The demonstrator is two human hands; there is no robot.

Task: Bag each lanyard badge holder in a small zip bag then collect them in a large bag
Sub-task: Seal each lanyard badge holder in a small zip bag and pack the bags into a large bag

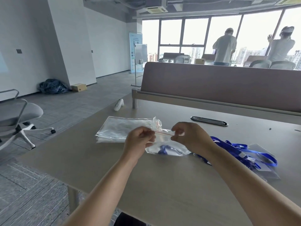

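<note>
Head camera: above a grey table (171, 185), the left hand (138, 141) and right hand (189, 137) pinch opposite ends of a small zip bag (169, 148) along its red seal, a blue lanyard inside; more lanyards (241, 152) lie just right, the large bag (120, 128) just behind.

Sitting tilted, red zip strip up top: clear small bag (169, 144), blue lanyard (163, 150) bunching up inside. Lying flat just behind-left: clear big bag (123, 128). Sprawling off right: more lanyards (239, 149), clear holders (263, 170).
</note>
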